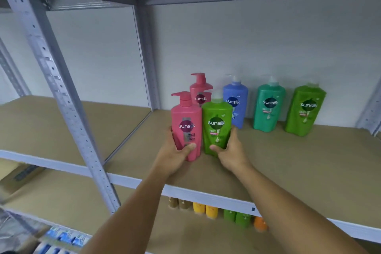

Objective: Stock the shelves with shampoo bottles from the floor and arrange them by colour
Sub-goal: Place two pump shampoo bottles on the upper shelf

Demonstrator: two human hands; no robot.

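My left hand [175, 154] grips a pink Sunsilk pump bottle [186, 123] low on its body, thumb across the front. My right hand [228, 148] grips a green Sunsilk bottle [216, 126] the same way. Both bottles stand upright side by side over the brown shelf board [288, 161]. Behind them a second pink bottle [201, 92] stands near the back wall. To its right a blue bottle [236, 103], a teal bottle [269, 107] and another green bottle [305, 110] stand in a row.
A grey perforated upright [61, 97] crosses the left of the view. The shelf below holds brown, yellow, green and orange bottles [216, 211]. A cardboard box [18, 177] sits at the lower left, with blue packages [66, 237] beneath.
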